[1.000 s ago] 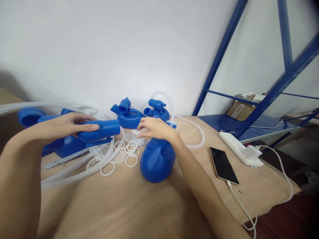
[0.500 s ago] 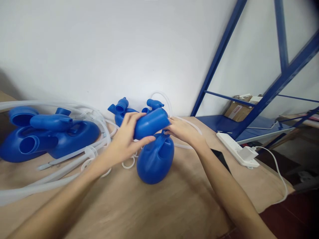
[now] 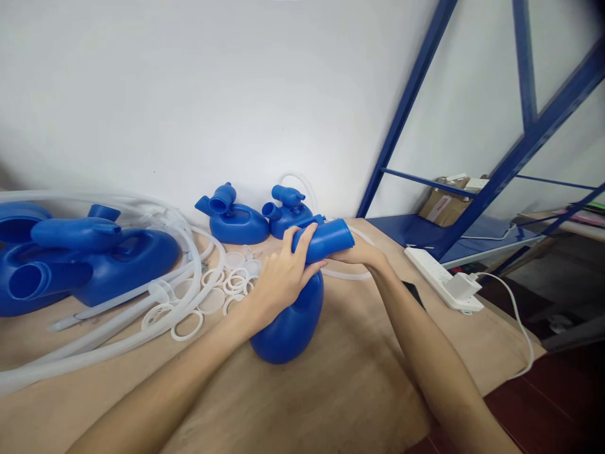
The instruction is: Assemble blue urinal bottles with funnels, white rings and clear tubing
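Note:
In the head view, a blue plastic urinal bottle stands on the table in front of me, its upper part hidden by my hands. Above its top, my left hand is closed around a short, wide blue plastic tube piece, whose rimmed end points right. My right hand is just behind this piece, close to the top of the bottle. Its fingers are hidden, so I cannot tell what they grip.
Two more blue bottles stand by the wall. Several blue bottles and parts lie left among clear hoses and white rings. A power strip lies right, near a blue metal rack.
My left hand has moved right with the blue tube piece, whose rimmed end now shows. My right hand has shifted slightly right, and its fingers are now hidden. The view has shifted a little.

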The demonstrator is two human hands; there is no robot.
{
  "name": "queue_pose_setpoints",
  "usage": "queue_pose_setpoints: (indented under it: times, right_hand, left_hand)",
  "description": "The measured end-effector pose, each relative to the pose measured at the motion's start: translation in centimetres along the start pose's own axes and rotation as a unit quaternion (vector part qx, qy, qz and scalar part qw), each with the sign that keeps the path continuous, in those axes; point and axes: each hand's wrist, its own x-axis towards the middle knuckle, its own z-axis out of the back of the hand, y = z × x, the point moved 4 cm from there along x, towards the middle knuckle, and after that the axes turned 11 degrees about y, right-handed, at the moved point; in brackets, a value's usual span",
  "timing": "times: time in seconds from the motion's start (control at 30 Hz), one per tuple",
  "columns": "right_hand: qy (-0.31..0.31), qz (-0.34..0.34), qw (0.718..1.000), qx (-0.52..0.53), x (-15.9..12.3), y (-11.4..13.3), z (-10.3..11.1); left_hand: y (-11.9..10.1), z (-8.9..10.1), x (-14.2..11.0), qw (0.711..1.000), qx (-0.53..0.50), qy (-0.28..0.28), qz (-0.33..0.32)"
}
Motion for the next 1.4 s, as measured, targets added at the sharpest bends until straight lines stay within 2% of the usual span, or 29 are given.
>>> queue_pose_setpoints:
  times: [0.13,0.23,0.33,0.4,0.47,0.57,0.8,0.97,1.07,1.17,1.3,1.4]
  right_hand:
    - [0.024,-0.025,0.999,-0.021,-0.6,0.2,1.3]
    - [0.070,0.031,0.993,-0.087,-0.4,0.8,1.5]
    - [0.087,0.051,0.980,-0.171,0.1,1.2,1.0]
    - [0.082,0.043,0.973,-0.213,0.4,1.7,0.5]
    - [0.082,0.044,0.966,-0.242,0.7,2.3,0.0]
    - [0.083,0.047,0.959,-0.266,1.1,2.8,-0.4]
    - [0.067,0.069,0.952,-0.289,1.1,1.9,-0.4]
    - [0.054,0.072,0.950,-0.298,1.3,2.3,-0.6]
    - [0.048,0.062,0.947,-0.310,1.6,2.2,-1.5]
    - [0.008,0.060,0.953,-0.296,1.9,1.0,-2.5]
    - [-0.058,0.065,0.964,-0.251,2.0,-1.3,-3.1]
    - [-0.058,0.091,0.963,-0.247,1.9,-2.0,-3.2]
  left_hand:
    - [0.2,0.1,-0.3,1.000,-0.011,0.005,-0.027]
    - [0.5,0.9,-0.5,0.995,-0.046,0.014,-0.082]
    - [0.5,2.6,-0.8,0.975,-0.103,0.095,-0.173]
    - [0.5,3.8,-1.0,0.960,-0.123,0.154,-0.199]
    - [0.8,4.9,-1.0,0.955,-0.128,0.187,-0.192]
    - [1.4,5.8,-0.9,0.951,-0.154,0.208,-0.170]
    - [2.8,6.8,-0.6,0.934,-0.172,0.275,-0.150]
    - [5.6,7.9,-0.4,0.938,-0.191,0.276,-0.082]
    - [7.4,7.5,-0.3,0.926,-0.235,0.290,-0.052]
    - [8.6,6.9,-0.1,0.914,-0.279,0.290,-0.056]
    - [9.4,6.0,-0.1,0.889,-0.329,0.315,-0.052]
    - [9.7,5.6,0.0,0.870,-0.377,0.313,-0.057]
